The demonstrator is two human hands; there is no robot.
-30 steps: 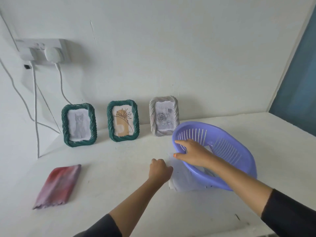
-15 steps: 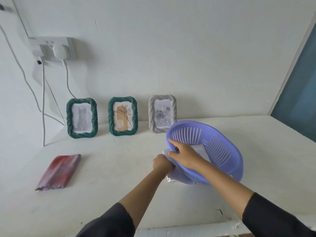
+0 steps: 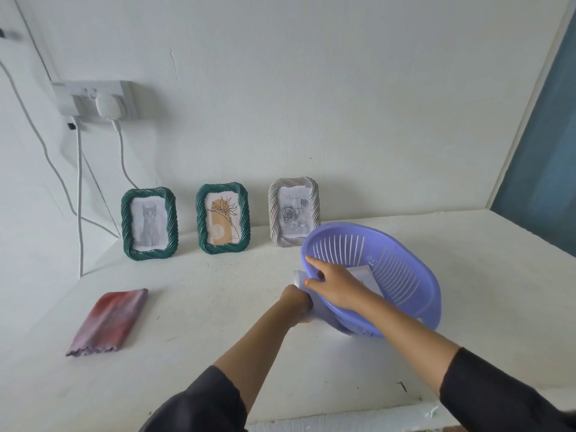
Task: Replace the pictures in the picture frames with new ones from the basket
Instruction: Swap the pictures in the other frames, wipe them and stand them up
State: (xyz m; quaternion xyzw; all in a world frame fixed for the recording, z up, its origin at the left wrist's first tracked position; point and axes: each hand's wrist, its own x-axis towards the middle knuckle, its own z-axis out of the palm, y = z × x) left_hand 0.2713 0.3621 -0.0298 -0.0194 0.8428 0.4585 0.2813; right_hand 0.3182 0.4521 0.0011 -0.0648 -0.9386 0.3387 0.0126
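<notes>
Three frames stand against the wall: a green frame with a cat picture [image 3: 149,224], a green frame with a flower drawing [image 3: 222,222] and a grey frame with roses [image 3: 294,211]. A purple slotted basket [image 3: 389,269] is tipped up on its side on the white table. My right hand [image 3: 336,283] grips its near rim. A white picture sheet [image 3: 363,274] shows inside the basket behind that hand. My left hand [image 3: 296,302] is curled round the edge of the paper sheets [image 3: 318,313] under the basket's rim.
A folded red-and-purple cloth [image 3: 109,321] lies at the left of the table [image 3: 218,307]. A wall socket with a plugged charger [image 3: 107,102] hangs above, its white cables trailing down the left wall. The table's front edge runs along the bottom.
The basket and both hands stay together while the view shifts slightly. My left hand has closed in under the basket rim onto the paper sheets since a second ago.
</notes>
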